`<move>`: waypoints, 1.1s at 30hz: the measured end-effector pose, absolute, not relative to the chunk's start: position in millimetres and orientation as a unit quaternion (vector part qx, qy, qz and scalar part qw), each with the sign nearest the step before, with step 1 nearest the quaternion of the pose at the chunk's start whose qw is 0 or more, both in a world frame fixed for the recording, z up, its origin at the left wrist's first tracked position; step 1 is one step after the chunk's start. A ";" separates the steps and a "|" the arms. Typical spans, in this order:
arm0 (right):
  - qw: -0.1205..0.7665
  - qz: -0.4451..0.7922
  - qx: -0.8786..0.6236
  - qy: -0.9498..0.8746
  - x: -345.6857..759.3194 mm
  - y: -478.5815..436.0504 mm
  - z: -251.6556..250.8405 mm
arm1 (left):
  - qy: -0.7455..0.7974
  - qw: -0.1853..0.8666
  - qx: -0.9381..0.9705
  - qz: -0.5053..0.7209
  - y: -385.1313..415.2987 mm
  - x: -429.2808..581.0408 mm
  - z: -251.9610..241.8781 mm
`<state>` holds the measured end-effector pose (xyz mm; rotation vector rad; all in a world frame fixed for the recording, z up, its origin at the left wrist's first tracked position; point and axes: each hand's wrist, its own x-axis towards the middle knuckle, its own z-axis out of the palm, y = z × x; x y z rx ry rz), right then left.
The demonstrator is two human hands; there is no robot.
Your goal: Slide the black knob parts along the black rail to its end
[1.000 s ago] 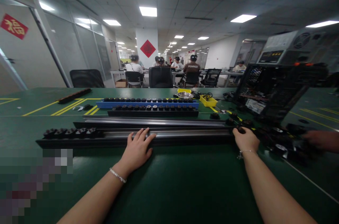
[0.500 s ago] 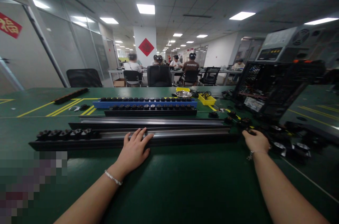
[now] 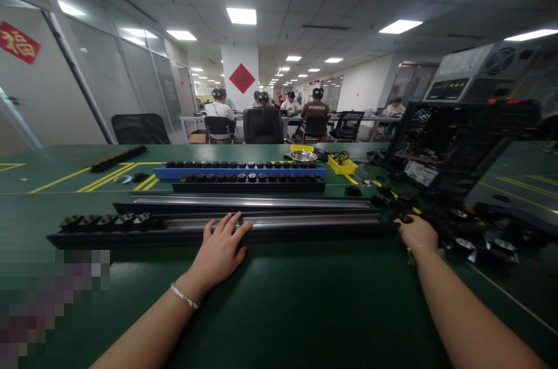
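My left hand (image 3: 224,243) lies flat over the nearest long black rail (image 3: 305,234), fingers spread across its metal channel. Several black round parts with pale tops (image 3: 107,222) sit in a row at the rail's left end. Just off the right end of this rail, my right hand (image 3: 419,233) pinches a small black part (image 3: 405,218), whose exact kind I cannot make out. A second black rail with a shiny strip (image 3: 253,201) lies right behind the first. Loose black parts (image 3: 464,249) are scattered to the right of my right hand.
Farther back lie a blue rail (image 3: 239,172) and a shorter black rail (image 3: 248,186), both lined with black parts. A yellow bin (image 3: 342,165) and a metal bowl (image 3: 303,156) stand behind. An open computer case (image 3: 462,142) stands at right. People sit at far desks.
My right hand has moved slightly left, toward the rail's right end, bringing the small black part out of the scattered parts. My left hand stays in place.
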<state>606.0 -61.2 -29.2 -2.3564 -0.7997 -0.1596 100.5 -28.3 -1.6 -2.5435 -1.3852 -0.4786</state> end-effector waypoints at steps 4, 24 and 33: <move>0.345 -0.098 -0.880 -0.312 600.1 -67.9 -26.8 | -0.472 0.098 -0.861 -0.163 -29.0 101.3 -0.2; 0.153 -0.107 -0.812 -0.554 459.9 -49.7 0.5 | -0.701 0.193 -0.569 -0.384 0.8 34.8 5.4; 0.170 -0.107 -0.814 -0.545 461.1 -47.3 -2.5 | -0.781 0.082 -0.496 -0.370 9.8 9.6 -9.5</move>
